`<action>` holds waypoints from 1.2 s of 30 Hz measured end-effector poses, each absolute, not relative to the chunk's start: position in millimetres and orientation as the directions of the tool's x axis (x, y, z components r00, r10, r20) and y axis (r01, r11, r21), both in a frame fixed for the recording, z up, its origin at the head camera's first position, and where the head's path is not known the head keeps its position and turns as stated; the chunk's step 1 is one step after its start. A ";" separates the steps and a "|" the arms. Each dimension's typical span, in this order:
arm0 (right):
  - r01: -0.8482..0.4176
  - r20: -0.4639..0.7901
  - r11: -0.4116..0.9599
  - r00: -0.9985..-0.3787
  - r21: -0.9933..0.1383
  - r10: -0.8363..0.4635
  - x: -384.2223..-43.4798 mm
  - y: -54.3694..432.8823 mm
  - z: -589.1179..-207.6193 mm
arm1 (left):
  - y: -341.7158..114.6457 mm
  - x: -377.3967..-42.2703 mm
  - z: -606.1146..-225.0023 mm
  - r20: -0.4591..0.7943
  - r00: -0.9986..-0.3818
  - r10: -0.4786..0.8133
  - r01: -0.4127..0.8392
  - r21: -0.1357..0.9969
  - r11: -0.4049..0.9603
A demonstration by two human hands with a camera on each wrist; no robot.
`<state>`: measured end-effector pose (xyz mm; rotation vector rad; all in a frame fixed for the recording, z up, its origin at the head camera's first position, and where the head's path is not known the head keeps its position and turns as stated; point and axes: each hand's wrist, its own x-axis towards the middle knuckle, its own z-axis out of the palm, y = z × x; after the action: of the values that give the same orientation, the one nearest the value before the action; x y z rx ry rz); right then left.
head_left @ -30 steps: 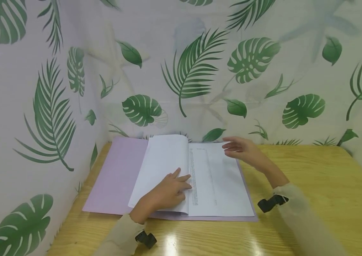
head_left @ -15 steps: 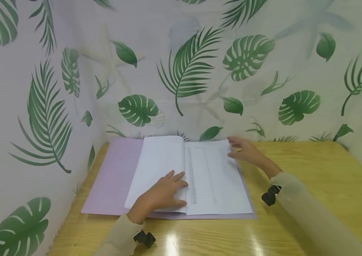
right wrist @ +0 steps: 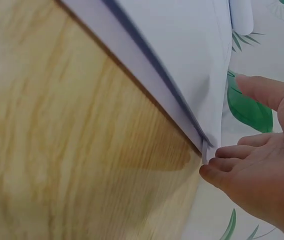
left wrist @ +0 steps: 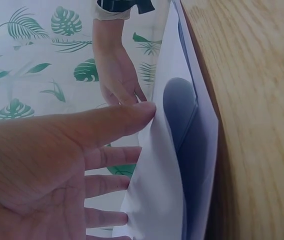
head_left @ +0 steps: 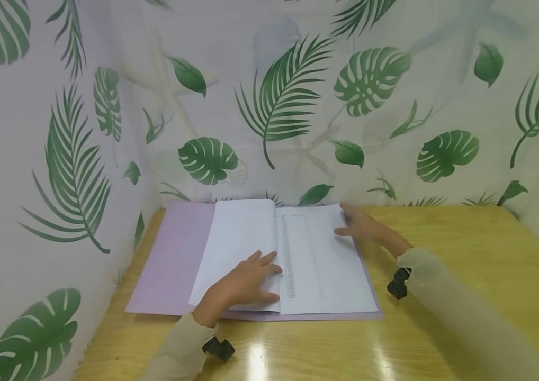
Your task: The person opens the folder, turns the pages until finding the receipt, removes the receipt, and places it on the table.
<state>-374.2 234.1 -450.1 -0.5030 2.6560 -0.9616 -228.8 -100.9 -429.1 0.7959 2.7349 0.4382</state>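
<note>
An open folder with a pale purple cover (head_left: 174,264) lies on the table, white sheets inside. The turned-over left page (head_left: 238,233) is blank; its neighbour, the right page (head_left: 341,275), carries a narrow column of small print. My left hand (head_left: 245,283) rests on the left page beside the fold, fingers spread. In the left wrist view its thumb and fingertips touch the paper, which curves up at the spine. My right hand (head_left: 362,225) is at the far right corner of the right page. In the right wrist view its fingertips (right wrist: 217,172) meet that corner, with the thumb held apart.
The wooden table (head_left: 465,264) extends to the right of the folder and in front of it. A cloth backdrop (head_left: 298,106) with green leaves stands right behind the folder and along the left side. Each wrist bears a small black device (head_left: 219,349).
My right hand has moved from above the page to its far right corner, fingers lowering there. My left hand has spread its fingers and thumb on the left page near the fold.
</note>
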 end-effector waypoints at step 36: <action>-0.229 0.005 0.513 -0.916 -0.827 -0.402 -355.5 242.7 -439.1 | -99.2 -226.5 -433.4 -0.160 -0.819 0.551 0.480 0.338 0.810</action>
<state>-355.5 242.7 -439.1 -0.5416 2.5647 -1.3602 -226.5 -99.2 -433.4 0.7959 2.7458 0.4151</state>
